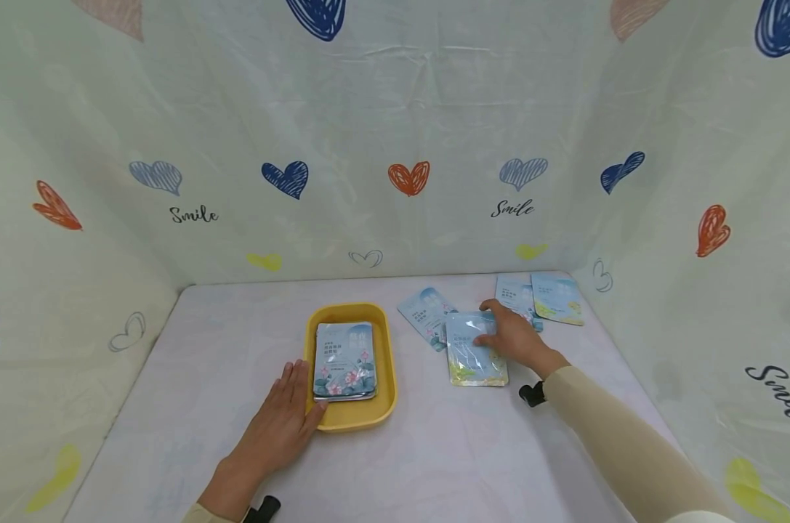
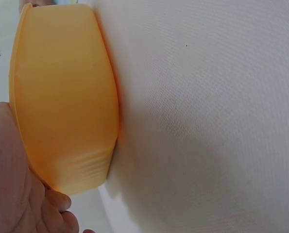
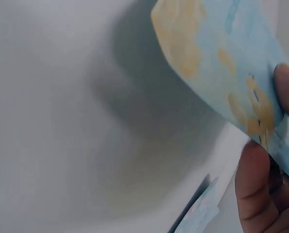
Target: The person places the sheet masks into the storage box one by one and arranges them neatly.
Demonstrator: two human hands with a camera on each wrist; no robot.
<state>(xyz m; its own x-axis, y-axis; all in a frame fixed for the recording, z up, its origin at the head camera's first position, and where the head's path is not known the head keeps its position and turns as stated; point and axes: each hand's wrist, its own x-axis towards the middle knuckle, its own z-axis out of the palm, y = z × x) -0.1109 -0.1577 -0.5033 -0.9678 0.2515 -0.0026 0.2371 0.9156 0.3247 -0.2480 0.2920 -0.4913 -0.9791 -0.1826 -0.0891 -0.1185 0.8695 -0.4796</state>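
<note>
My right hand (image 1: 520, 339) pinches a light blue sheet mask packet (image 1: 472, 363) with yellow print along its bottom, right of the tray. Up close in the right wrist view, that packet (image 3: 207, 53) is bent and raised off the table, with the thumb on one face and fingers behind. My left hand (image 1: 278, 415) lies with straight fingers against the left rim of a yellow tray (image 1: 355, 417). The tray's outer wall (image 2: 66, 92) fills much of the left wrist view, the hand at its edge. Inside the tray lies a stack of blue mask packets (image 1: 345, 359) with pink flowers.
Another blue packet (image 1: 424, 312) lies tilted behind the held one, partly covered by it. At the back right corner, a yellow-edged packet (image 1: 558, 299) overlaps a blue packet (image 1: 514, 292). Heart-printed cloth (image 1: 342, 225) walls the white table on the back and sides.
</note>
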